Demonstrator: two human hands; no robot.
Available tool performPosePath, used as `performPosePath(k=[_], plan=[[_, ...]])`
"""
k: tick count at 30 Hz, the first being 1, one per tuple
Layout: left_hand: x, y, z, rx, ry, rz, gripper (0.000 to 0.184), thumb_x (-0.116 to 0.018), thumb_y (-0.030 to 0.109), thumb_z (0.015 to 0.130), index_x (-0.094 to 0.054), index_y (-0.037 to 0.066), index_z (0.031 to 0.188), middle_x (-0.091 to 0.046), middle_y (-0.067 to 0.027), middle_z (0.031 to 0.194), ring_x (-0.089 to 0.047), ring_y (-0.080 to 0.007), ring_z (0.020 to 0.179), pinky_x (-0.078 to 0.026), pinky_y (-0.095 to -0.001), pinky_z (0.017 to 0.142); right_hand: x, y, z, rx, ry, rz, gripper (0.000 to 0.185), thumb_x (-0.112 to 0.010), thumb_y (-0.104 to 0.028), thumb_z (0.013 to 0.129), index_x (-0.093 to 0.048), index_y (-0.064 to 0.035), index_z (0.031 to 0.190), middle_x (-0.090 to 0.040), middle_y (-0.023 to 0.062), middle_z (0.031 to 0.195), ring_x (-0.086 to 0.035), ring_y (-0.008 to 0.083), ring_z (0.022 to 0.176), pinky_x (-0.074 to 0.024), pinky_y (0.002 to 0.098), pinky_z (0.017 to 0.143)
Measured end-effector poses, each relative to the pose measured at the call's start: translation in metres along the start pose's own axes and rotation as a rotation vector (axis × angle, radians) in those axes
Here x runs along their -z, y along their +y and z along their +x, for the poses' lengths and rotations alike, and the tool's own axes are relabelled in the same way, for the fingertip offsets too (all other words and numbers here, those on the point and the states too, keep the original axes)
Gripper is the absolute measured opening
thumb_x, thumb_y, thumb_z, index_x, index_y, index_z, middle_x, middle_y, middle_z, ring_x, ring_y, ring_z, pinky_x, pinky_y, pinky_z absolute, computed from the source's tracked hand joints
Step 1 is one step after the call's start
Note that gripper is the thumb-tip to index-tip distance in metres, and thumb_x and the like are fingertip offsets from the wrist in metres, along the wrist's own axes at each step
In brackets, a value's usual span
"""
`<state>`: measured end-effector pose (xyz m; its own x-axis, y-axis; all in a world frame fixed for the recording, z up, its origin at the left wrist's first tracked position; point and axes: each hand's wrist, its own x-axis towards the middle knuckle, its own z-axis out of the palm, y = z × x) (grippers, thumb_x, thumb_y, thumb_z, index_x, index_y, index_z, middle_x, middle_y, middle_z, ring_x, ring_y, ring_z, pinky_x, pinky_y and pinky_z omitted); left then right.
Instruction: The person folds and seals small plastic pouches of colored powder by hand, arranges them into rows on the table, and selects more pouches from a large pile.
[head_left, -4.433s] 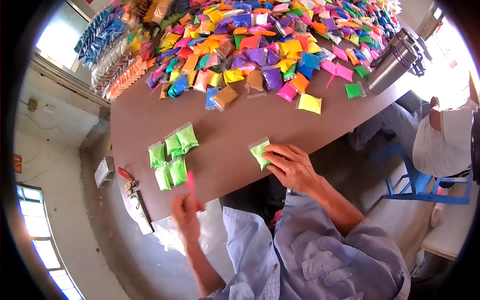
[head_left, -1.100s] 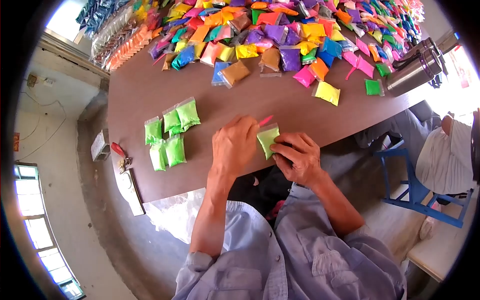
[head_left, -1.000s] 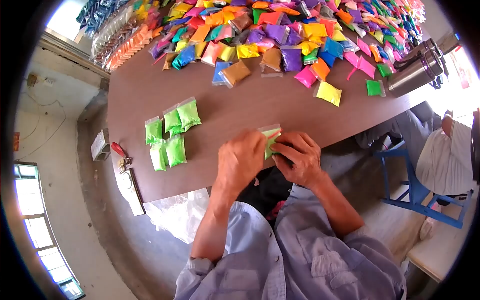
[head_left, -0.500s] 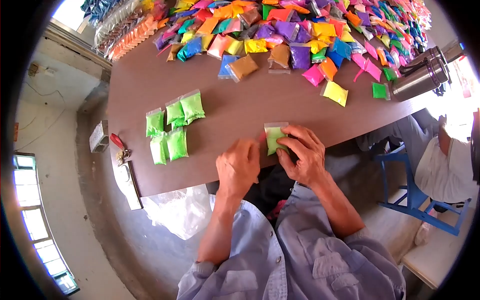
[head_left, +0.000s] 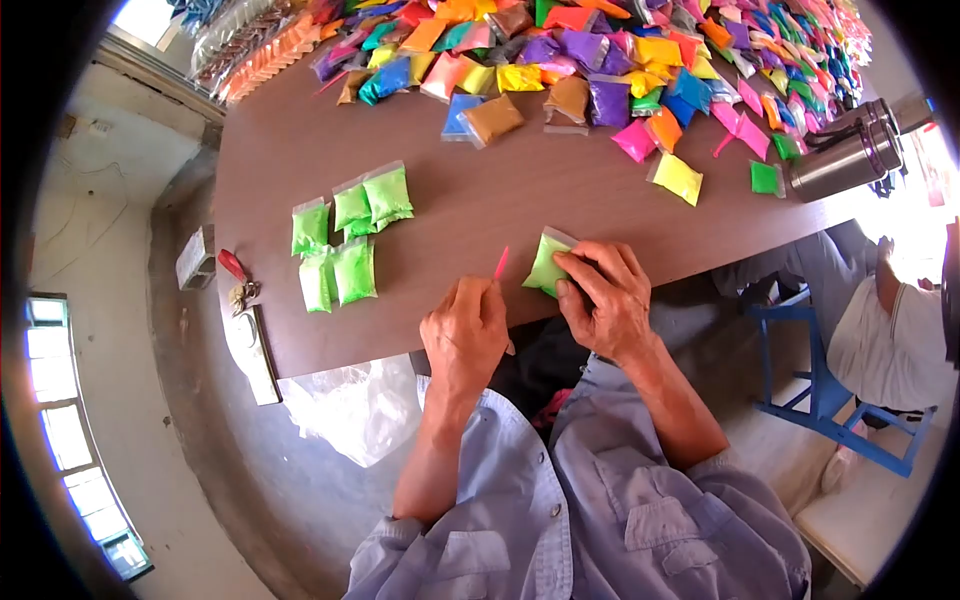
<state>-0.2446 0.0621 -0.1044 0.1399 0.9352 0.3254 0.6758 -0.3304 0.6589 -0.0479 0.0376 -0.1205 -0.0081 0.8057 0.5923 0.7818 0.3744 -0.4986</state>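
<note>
My left hand (head_left: pixel 464 332) is closed around a thin pink stick (head_left: pixel 502 263), whose tip sticks up past the fingers. The kind of tool cannot be made out. My right hand (head_left: pixel 610 300) grips a small clear zip bag with light green filling (head_left: pixel 546 264) between thumb and fingers, near the table's front edge. The bag is tilted, and its right side is partly hidden by the fingers. To the left, several similar bright green bags (head_left: pixel 354 270) lie in a cluster on the brown table (head_left: pixel 440 215).
A large heap of small multicoloured bags (head_left: pixel 610 85) covers the far side. A steel flask (head_left: pixel 845 155) lies at the right edge. Keys with a red tag (head_left: pixel 232 265) rest at the left edge. A clear plastic bag (head_left: pixel 360 410) hangs below. Another person sits near a blue stool (head_left: pixel 825 395).
My left hand has moved slightly down and left, and the pink stick now points up more clearly. The green bag in my right hand has turned from upright to tilted.
</note>
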Motion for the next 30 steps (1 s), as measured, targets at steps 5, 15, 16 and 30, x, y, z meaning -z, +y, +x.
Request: performPosePath(k=[5, 15, 16, 30], plan=[[-0.010, 0.013, -0.017, -0.130, 0.012, -0.127, 0.010, -0.073, 0.005, 0.087, -0.064, 0.007, 0.084, -0.066, -0.0122, 0.073, -0.065, -0.0334, 0.061, -0.051, -0.0432, 0.056, -0.005, 0.002, 0.000, -0.009, 0.010, -0.034, 0.022, -0.075, -0.008, 0.081, -0.075, -0.0063, 0.103, -0.066, 0.0076, 0.101, -0.063, 0.0299, 0.084, -0.0537, 0.0395, 0.073], [0.001, 0.003, -0.010, -0.074, 0.067, 0.012, 0.007, -0.073, 0.006, 0.088, -0.067, 0.005, 0.089, -0.069, -0.0146, 0.082, -0.069, -0.0360, 0.071, -0.054, -0.0420, 0.061, -0.012, -0.008, 0.002, -0.081, 0.089, -0.051, 0.019, -0.079, -0.007, 0.079, -0.077, -0.0077, 0.098, -0.066, 0.0048, 0.095, -0.064, 0.0270, 0.080, -0.0522, 0.0375, 0.071], [-0.003, 0.007, -0.016, -0.127, 0.052, -0.035, 0.006, -0.072, 0.005, 0.089, -0.067, 0.005, 0.089, -0.069, -0.0135, 0.083, -0.069, -0.0359, 0.071, -0.054, -0.0421, 0.062, -0.013, -0.008, 0.001, -0.086, 0.094, -0.050, 0.018, -0.079, -0.007, 0.079, -0.077, -0.0076, 0.097, -0.066, 0.0048, 0.095, -0.064, 0.0270, 0.080, -0.0521, 0.0375, 0.071], [0.044, -0.026, -0.025, -0.018, 0.239, 0.026, 0.005, -0.073, 0.001, 0.091, -0.069, 0.002, 0.094, -0.065, -0.0130, 0.074, -0.063, -0.0246, 0.062, -0.049, -0.0330, 0.058, -0.008, -0.028, 0.006, -0.109, 0.023, -0.105, 0.027, -0.082, -0.018, 0.079, -0.075, -0.0074, 0.103, -0.068, 0.0060, 0.104, -0.066, 0.0294, 0.090, -0.0525, 0.0418, 0.078]])
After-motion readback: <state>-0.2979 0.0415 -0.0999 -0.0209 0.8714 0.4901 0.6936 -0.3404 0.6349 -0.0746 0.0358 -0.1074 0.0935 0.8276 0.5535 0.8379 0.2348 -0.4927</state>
